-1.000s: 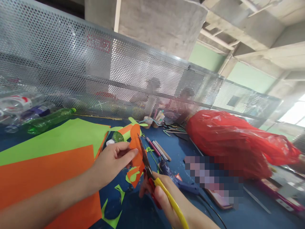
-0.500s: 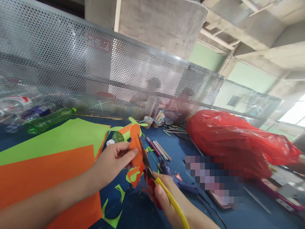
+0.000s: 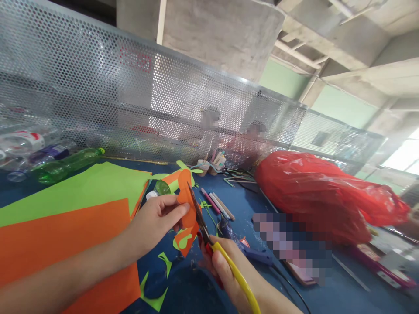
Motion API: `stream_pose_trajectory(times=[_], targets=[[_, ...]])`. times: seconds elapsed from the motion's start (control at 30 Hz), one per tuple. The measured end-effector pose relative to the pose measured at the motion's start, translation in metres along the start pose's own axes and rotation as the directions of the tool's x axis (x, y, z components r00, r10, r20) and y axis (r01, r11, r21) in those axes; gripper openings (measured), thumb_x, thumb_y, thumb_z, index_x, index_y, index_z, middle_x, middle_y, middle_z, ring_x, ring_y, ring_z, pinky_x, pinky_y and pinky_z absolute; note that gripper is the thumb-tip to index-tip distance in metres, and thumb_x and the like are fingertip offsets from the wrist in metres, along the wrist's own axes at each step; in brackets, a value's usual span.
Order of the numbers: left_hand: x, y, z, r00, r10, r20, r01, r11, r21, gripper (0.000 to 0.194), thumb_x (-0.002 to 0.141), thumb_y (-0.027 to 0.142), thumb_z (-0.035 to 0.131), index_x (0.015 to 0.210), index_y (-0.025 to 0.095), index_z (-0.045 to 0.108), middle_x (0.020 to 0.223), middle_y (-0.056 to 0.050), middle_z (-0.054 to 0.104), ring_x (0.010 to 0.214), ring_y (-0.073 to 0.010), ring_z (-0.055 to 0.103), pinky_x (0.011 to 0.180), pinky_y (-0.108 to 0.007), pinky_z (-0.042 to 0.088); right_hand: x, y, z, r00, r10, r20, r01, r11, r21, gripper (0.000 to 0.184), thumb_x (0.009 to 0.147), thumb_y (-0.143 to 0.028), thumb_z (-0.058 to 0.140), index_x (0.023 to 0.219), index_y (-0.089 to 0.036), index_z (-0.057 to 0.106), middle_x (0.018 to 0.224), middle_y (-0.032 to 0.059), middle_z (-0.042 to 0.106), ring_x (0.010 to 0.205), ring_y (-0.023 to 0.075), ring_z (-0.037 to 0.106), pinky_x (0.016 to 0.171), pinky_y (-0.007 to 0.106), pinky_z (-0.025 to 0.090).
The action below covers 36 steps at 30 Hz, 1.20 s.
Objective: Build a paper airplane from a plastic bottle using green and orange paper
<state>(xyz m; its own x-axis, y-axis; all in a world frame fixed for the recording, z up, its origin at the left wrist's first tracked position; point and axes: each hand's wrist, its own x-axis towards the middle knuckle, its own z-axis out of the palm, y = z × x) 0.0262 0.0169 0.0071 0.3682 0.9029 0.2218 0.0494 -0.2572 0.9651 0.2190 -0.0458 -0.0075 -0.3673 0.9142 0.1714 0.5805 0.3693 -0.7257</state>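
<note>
Between thumb and fingers, my left hand (image 3: 163, 216) pinches a rounded piece of orange paper (image 3: 187, 214). My right hand (image 3: 225, 266) is wrapped round a pair of scissors (image 3: 204, 231) with yellow and red handles. Their dark blades lie along the right edge of the orange piece, pointing away from me. Orange and green paper scraps (image 3: 186, 240) lie below the blades. Just behind the held piece is a green and orange paper construction (image 3: 175, 179), partly hidden, with a green bottle part (image 3: 163, 187) beside it. Some fingers of my right hand are hidden by the handles.
Large green (image 3: 108, 183) and orange sheets (image 3: 108, 226) cover the left. Plastic bottles (image 3: 68, 165) lie behind them. Markers (image 3: 218, 205), a blue glue gun (image 3: 255, 255), a blurred-out phone (image 3: 303, 274) and a red plastic bag (image 3: 314, 196) are to the right. A perforated metal screen (image 3: 131, 96) stands behind.
My left hand keeps its pinch on the orange paper. The scissors' handles and the fingers of my right hand around them have shifted slightly; the blades stay at the paper's edge.
</note>
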Motion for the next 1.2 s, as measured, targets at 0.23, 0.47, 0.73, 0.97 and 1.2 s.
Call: stream_pose_trajectory(times=[0.23,0.47,0.73,0.97,1.2], targets=[[0.0,0.0,-0.001,1.0,-0.02,-0.008,0.02,1.0,-0.008,0.027,0.081,0.039,0.054,0.065,0.018,0.059,0.058,0.003,0.054,0.056,-0.0128,0.053,0.057,-0.025,0.042,-0.001,-0.001,0.0,1.0,-0.017,0.015,0.017,1.0,-0.019,0.061,0.089,-0.069,0.021,0.078,-0.018,0.053,0.069,0.0007,0.047,0.061,0.0137,0.04,0.054,0.022,0.039],[0.001,0.001,-0.001,1.0,-0.007,0.007,0.007,1.0,-0.008,0.026,0.082,0.039,0.052,0.069,0.018,0.061,0.061,0.002,0.055,0.057,-0.0122,0.052,0.059,-0.025,0.042,0.0,-0.004,0.001,0.997,-0.053,0.051,0.054,0.998,-0.018,0.053,0.093,-0.063,0.018,0.073,-0.02,0.041,0.066,-0.0023,0.039,0.057,0.0116,0.034,0.051,0.023,0.031],[0.002,-0.001,-0.001,1.0,-0.027,-0.006,0.027,0.999,-0.025,0.024,0.081,0.038,0.053,0.071,0.018,0.06,0.062,0.003,0.055,0.059,-0.0126,0.051,0.059,-0.026,0.042,-0.002,0.002,0.001,0.999,-0.037,-0.003,0.037,0.999,-0.03,0.059,0.09,-0.066,0.023,0.074,-0.017,0.053,0.066,0.0004,0.048,0.058,0.0123,0.04,0.051,0.022,0.039],[0.003,0.0,-0.003,0.998,0.027,-0.048,-0.031,0.997,-0.067,0.02,0.078,0.037,0.059,0.073,0.018,0.055,0.065,0.004,0.056,0.06,-0.0107,0.05,0.06,-0.024,0.042,0.0,0.003,0.002,0.999,-0.03,0.016,0.03,0.999,-0.03,0.063,0.09,-0.068,0.021,0.078,-0.017,0.055,0.07,0.0015,0.051,0.059,0.013,0.044,0.055,0.023,0.044],[0.005,-0.002,-0.003,1.0,-0.022,-0.019,0.02,0.994,-0.108,0.022,0.077,0.036,0.06,0.065,0.018,0.056,0.058,0.003,0.061,0.056,-0.0116,0.056,0.06,-0.025,0.044,-0.001,-0.006,0.0,0.997,-0.072,0.039,0.072,0.997,0.006,0.058,0.092,-0.065,0.016,0.078,-0.02,0.05,0.066,-0.001,0.048,0.057,0.0124,0.043,0.056,0.023,0.041]])
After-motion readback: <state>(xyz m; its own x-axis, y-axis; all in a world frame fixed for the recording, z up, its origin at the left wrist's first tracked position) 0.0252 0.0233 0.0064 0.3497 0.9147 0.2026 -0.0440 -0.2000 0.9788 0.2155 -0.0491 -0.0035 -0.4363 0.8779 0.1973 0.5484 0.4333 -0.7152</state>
